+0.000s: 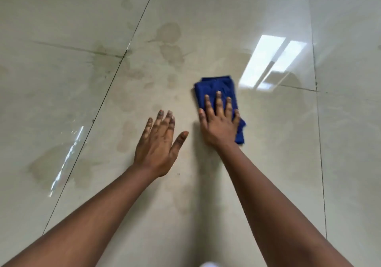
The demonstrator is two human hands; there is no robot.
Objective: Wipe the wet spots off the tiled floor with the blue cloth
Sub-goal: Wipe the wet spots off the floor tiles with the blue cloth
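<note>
Right hand (219, 122) presses flat on the blue cloth (218, 87), grip spread; wet spots (170, 40) lie far-left; left hand (158, 143) splayed, empty.

Glossy, smooth beige tiled floor (268, 163), dull wet spots (169, 33), soft matt blue cloth (216, 86)

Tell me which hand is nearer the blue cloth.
Right. The right hand lies flat on the cloth, fingers spread over it. The left hand is open beside it to the left, off the cloth, over bare tile.
</note>
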